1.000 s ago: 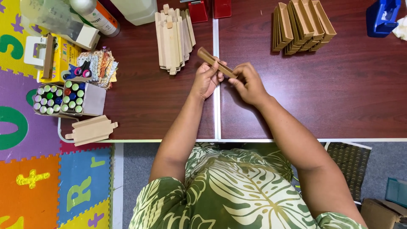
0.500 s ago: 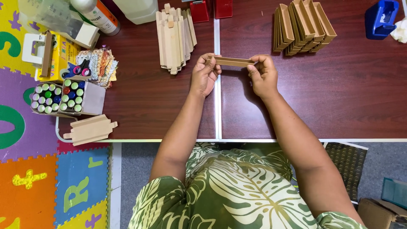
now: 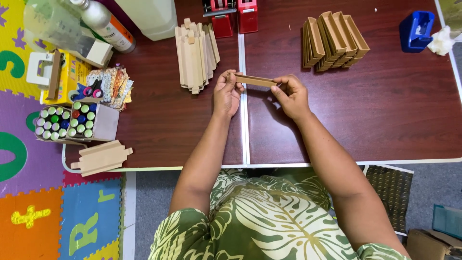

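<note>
Both hands hold one narrow cardboard strip (image 3: 255,80) level above the dark red table (image 3: 385,110). My left hand (image 3: 227,92) pinches its left end and my right hand (image 3: 290,95) pinches its right end. Just beyond my left hand lies a pile of flat, unfolded cardboard pieces (image 3: 196,53). A stack of folded cardboard trays (image 3: 333,39) stands beyond my right hand.
Two red tape dispensers (image 3: 236,17) stand at the back, a blue one (image 3: 416,31) at the far right beside crumpled tissue (image 3: 440,41). On the left are a box of paint bottles (image 3: 72,123), scissors (image 3: 89,90), a spray can (image 3: 106,23) and flat cardboard (image 3: 101,157) at the table's edge.
The strip was tilted between my close-set hands a second ago. My hands have moved apart and turned it level, one hand at each end.
</note>
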